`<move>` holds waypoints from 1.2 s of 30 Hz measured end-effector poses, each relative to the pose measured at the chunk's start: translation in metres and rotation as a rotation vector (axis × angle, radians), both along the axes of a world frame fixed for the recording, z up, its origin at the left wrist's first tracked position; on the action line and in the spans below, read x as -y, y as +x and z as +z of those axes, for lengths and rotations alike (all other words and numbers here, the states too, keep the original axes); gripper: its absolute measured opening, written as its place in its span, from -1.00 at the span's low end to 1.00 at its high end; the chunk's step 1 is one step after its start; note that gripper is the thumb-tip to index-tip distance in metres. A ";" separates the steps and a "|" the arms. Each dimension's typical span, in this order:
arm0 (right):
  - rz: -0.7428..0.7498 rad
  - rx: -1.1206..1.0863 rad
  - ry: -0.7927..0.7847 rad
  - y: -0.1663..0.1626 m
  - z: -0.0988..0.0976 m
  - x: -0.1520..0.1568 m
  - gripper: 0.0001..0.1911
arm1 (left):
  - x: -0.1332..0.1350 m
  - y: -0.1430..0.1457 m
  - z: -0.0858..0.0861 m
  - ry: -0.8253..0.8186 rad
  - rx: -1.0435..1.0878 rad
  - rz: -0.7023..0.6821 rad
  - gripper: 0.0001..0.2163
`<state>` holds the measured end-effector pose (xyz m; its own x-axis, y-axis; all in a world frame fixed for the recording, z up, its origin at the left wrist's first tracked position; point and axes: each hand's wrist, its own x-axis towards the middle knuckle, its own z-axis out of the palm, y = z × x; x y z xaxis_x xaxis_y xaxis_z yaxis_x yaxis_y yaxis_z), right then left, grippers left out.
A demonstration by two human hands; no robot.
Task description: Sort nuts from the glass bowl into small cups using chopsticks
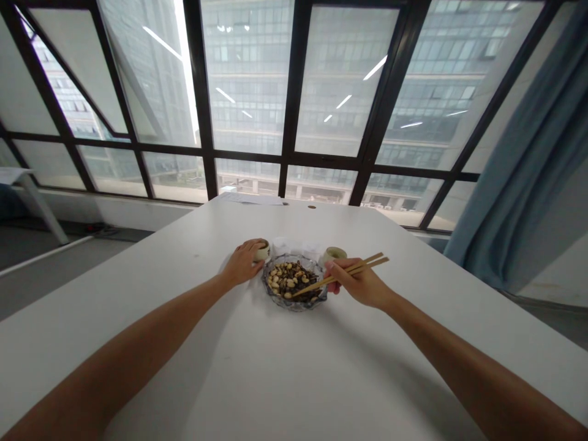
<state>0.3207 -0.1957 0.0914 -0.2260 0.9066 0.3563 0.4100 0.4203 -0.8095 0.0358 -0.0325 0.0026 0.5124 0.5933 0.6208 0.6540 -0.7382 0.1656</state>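
A clear glass bowl [294, 304] with a wavy rim stands on the white table, filled with a mix of pale nuts [287, 283] and dark seeds [301, 274]. My right hand [356, 280] grips a pair of wooden chopsticks [331, 279], whose tips reach into the mix near the bowl's front. My left hand [245, 260] is wrapped round a small pale cup [263, 252] at the bowl's left; its fingers cover part of the cup. A second small cup [335, 252] stands right of the bowl, just behind my right hand.
White crumpled tissue or paper [296, 247] lies behind the bowl. Sheets of paper [252, 199] and a small brown disc [312, 207] are at the far edge of the white table [285, 373]. Windows [248, 79] stand beyond, with a blue curtain [509, 159] at the right.
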 end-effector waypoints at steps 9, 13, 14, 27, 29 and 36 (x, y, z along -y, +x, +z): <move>-0.253 -0.102 0.222 0.015 -0.012 -0.017 -0.46 | -0.001 0.000 -0.002 0.030 0.029 -0.060 -0.63; -0.215 -0.187 0.103 0.015 0.002 -0.011 -0.35 | -0.001 0.000 -0.001 0.020 0.030 -0.069 -0.65; -0.179 -0.181 0.045 0.014 0.003 -0.010 -0.34 | -0.001 -0.001 -0.001 0.016 0.032 -0.068 -0.64; -0.273 -0.259 0.161 0.001 -0.016 -0.014 -0.38 | -0.003 0.000 -0.004 0.049 0.075 -0.096 -0.65; -0.325 -0.284 0.187 0.002 -0.016 -0.014 -0.36 | -0.003 0.000 -0.005 0.049 0.084 -0.102 -0.64; -0.359 -0.265 0.156 -0.003 -0.033 -0.016 -0.36 | -0.003 -0.001 -0.004 0.050 0.087 -0.109 -0.64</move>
